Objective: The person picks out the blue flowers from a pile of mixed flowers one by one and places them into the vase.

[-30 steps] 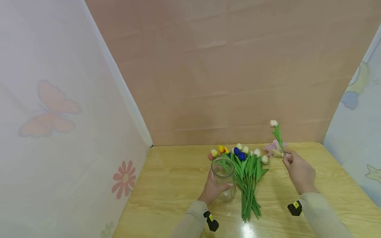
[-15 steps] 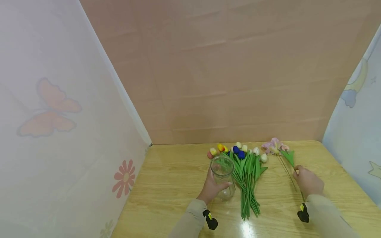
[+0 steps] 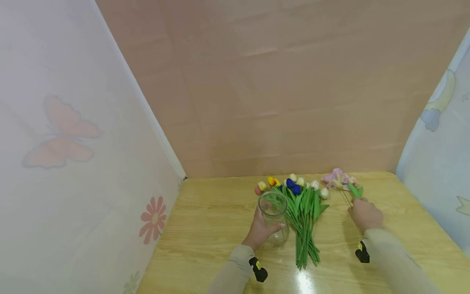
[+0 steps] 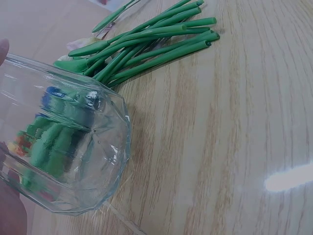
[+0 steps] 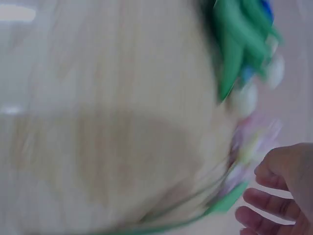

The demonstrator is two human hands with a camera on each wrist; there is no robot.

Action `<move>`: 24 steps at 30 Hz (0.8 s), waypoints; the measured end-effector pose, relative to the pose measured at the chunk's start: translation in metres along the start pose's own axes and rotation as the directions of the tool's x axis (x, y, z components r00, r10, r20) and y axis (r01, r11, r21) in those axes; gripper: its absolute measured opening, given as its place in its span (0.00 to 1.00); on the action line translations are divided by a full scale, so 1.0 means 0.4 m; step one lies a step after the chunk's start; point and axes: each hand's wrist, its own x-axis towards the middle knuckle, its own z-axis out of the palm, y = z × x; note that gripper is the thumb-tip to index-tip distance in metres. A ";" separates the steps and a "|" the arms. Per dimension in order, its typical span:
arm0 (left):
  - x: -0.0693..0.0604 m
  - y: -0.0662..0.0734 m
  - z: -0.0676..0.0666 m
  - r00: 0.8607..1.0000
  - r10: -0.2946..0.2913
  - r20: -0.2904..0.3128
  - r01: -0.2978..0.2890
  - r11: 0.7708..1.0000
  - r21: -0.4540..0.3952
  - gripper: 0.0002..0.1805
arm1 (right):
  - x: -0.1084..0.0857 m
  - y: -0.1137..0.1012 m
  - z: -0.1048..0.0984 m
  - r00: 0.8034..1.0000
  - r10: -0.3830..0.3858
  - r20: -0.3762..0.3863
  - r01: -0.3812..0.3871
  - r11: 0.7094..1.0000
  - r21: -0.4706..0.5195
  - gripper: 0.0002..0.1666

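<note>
the work looks early, with the left grip (image 3: 261, 232) holding a stemless jar (image 4: 83, 147), the tulip bunch (image 3: 306, 218) seemingly left to do at its 3 o'clock, and a lilac flower (image 3: 335, 177) and pink tulip (image 3: 353, 180) apart at 2 o'clock, near the right grip (image 3: 366, 214) (loose, apparently holding nothing).

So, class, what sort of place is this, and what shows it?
Probably a small indoor booth or craft corner: a wooden table with tulips lying on it, a creased brown backdrop behind, and a pale left-hand wall with a butterfly picture.
</note>
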 end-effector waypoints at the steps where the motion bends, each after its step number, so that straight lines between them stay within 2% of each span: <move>1: 0.001 0.003 -0.002 1.000 0.004 -0.002 -0.004 1.000 0.000 0.54 | 0.006 -0.031 0.001 0.999 -0.030 -0.011 0.030 1.000 0.005 0.17; 5: -0.005 0.030 -0.008 1.000 -0.001 0.001 0.001 1.000 -0.013 0.55 | 0.012 -0.160 0.018 0.991 -0.132 0.030 0.130 0.989 0.067 0.13; 10: -0.018 0.071 -0.013 1.000 -0.006 0.027 0.007 1.000 -0.030 0.53 | -0.012 -0.265 0.069 0.981 -0.160 0.105 0.151 0.984 0.096 0.09; 13: -0.020 0.074 -0.011 1.000 -0.011 0.028 0.012 0.999 -0.031 0.53 | -0.029 -0.290 0.106 0.978 -0.153 0.142 0.140 0.985 0.096 0.09; 16: -0.017 0.060 -0.007 1.000 -0.017 0.018 0.017 0.999 -0.029 0.53 | -0.040 -0.300 0.136 0.979 -0.129 0.157 0.119 0.990 0.072 0.11; 21: -0.006 0.019 -0.002 0.999 -0.039 -0.002 0.039 0.999 -0.006 0.54 | -0.044 -0.307 0.172 0.986 -0.059 0.157 0.058 0.998 0.012 0.31; 24: -0.003 0.004 -0.001 0.999 -0.042 -0.005 0.042 0.999 0.001 0.54 | -0.051 -0.316 0.185 0.990 -0.024 0.141 0.023 1.000 0.006 0.35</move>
